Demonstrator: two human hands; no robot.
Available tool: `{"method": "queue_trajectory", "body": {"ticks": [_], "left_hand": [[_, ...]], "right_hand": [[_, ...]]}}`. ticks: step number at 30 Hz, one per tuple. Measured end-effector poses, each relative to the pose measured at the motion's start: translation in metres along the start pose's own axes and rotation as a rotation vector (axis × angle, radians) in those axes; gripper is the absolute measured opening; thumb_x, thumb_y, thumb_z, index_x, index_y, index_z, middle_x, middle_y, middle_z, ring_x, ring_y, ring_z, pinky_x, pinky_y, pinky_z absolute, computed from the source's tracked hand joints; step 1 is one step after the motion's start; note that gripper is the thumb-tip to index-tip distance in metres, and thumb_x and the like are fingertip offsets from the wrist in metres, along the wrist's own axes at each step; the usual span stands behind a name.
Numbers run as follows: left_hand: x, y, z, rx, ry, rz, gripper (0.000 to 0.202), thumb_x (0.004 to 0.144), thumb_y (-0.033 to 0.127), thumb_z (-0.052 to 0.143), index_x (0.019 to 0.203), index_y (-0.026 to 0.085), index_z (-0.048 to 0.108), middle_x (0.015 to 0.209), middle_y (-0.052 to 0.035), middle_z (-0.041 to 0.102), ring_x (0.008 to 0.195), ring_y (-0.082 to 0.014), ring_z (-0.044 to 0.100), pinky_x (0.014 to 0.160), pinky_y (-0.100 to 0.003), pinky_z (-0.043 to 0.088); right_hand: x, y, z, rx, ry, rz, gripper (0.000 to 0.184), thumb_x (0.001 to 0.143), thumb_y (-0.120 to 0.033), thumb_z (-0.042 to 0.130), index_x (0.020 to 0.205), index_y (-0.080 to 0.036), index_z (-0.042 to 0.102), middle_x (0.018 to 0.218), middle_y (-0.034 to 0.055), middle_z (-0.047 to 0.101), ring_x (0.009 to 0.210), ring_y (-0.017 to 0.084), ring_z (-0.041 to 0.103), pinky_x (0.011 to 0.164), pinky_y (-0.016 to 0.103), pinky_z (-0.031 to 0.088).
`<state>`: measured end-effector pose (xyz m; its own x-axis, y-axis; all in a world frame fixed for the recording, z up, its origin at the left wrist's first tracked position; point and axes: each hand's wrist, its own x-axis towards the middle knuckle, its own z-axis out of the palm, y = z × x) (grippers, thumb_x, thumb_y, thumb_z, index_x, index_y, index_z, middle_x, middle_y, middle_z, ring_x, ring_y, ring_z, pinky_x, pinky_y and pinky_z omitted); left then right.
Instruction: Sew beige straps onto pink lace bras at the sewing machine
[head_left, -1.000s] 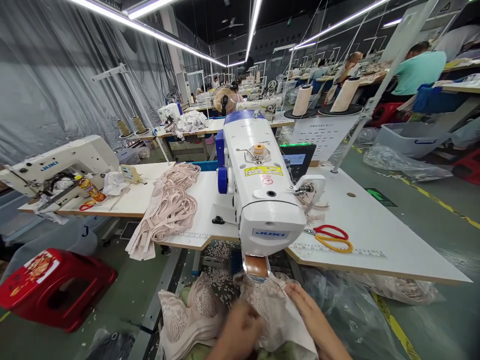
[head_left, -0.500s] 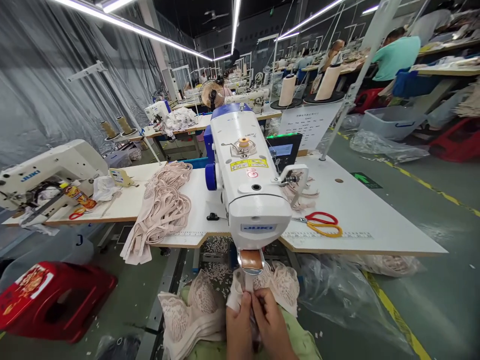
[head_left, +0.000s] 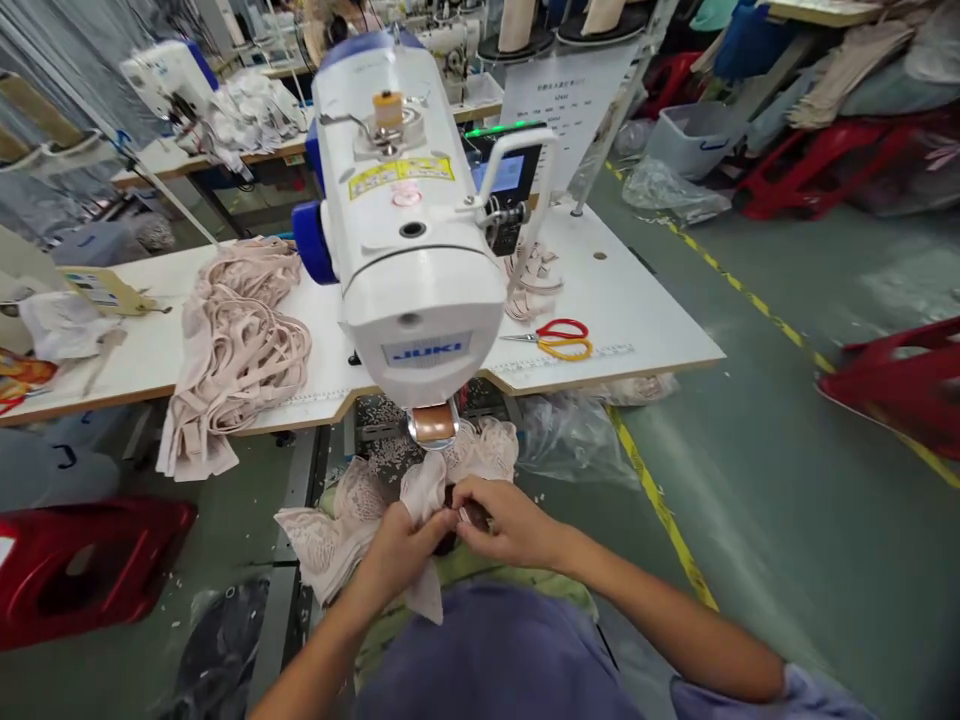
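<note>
Both hands meet just below the front end of a white Juki sewing machine (head_left: 409, 220). My left hand (head_left: 401, 550) pinches a piece of pale pink lace fabric (head_left: 352, 520) that hangs down over my lap. My right hand (head_left: 502, 520) is closed on the same fabric from the right, fingertips touching the left hand's. More of the lace garment (head_left: 487, 450) bunches up under the machine's copper-coloured end piece (head_left: 433, 424).
A heap of pink straps and garments (head_left: 236, 340) lies on the white table (head_left: 637, 310) left of the machine. Red and yellow scissors (head_left: 559, 338) lie to its right. Red stools (head_left: 67, 570) stand on the floor at left and right. A clear plastic bag (head_left: 570, 440) hangs under the table.
The view has tilted down and moved nearer, so my arms and lap now show. My hands have stayed together on the lace fabric, now a little lower than the machine's end.
</note>
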<state>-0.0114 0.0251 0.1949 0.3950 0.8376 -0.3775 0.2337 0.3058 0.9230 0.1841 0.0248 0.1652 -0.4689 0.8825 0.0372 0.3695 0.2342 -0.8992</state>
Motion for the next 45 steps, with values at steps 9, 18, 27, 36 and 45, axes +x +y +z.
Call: {"method": "queue_trajectory", "body": {"ticks": [9, 18, 27, 36, 45], "left_hand": [[0.001, -0.007, 0.003, -0.306, 0.159, -0.082, 0.037, 0.087, 0.047, 0.064, 0.090, 0.012, 0.071, 0.058, 0.0025, 0.052, 0.055, -0.0087, 0.039, 0.054, -0.021, 0.031], [0.010, -0.009, 0.031, -0.608, 0.350, -0.017, 0.032, 0.078, 0.032, 0.077, 0.105, 0.017, 0.072, 0.093, -0.0031, 0.073, 0.095, -0.0178, 0.065, 0.087, -0.027, 0.050], [0.009, -0.005, 0.035, -0.335, 0.396, -0.007, 0.038, 0.084, 0.037, 0.070, 0.115, 0.015, 0.069, 0.109, -0.0065, 0.073, 0.111, -0.0239, 0.064, 0.093, -0.030, 0.051], [0.008, -0.007, 0.022, -0.030, 0.273, 0.039, 0.033, 0.084, 0.036, 0.068, 0.109, 0.015, 0.073, 0.091, -0.0051, 0.075, 0.091, -0.0235, 0.067, 0.079, -0.030, 0.054], [0.010, -0.010, 0.020, 0.011, 0.265, 0.123, 0.022, 0.080, 0.035, 0.070, 0.089, 0.015, 0.074, 0.069, -0.0024, 0.069, 0.063, -0.0153, 0.060, 0.058, -0.023, 0.050]], "right_hand": [[-0.009, 0.002, 0.003, -0.072, 0.378, -0.018, 0.012, 0.092, -0.019, 0.053, 0.095, -0.023, 0.064, 0.088, 0.0026, 0.066, 0.077, 0.014, 0.061, 0.067, 0.025, 0.046], [0.001, -0.010, 0.026, -0.197, 0.495, -0.119, 0.015, 0.095, -0.020, 0.053, 0.099, -0.022, 0.067, 0.091, 0.0050, 0.070, 0.083, 0.016, 0.066, 0.070, 0.026, 0.050], [0.003, -0.002, 0.022, -0.087, 0.466, 0.025, 0.012, 0.093, -0.024, 0.057, 0.097, -0.022, 0.068, 0.095, 0.0047, 0.071, 0.079, 0.015, 0.066, 0.068, 0.025, 0.049], [0.005, 0.000, -0.002, 0.067, 0.226, 0.092, 0.008, 0.079, -0.013, 0.063, 0.079, -0.021, 0.064, 0.079, -0.0020, 0.063, 0.062, 0.009, 0.054, 0.059, 0.021, 0.038], [0.007, -0.004, -0.011, 0.026, 0.134, 0.014, 0.015, 0.072, -0.006, 0.056, 0.076, -0.020, 0.063, 0.073, -0.0029, 0.056, 0.064, 0.009, 0.049, 0.058, 0.020, 0.032]]}}
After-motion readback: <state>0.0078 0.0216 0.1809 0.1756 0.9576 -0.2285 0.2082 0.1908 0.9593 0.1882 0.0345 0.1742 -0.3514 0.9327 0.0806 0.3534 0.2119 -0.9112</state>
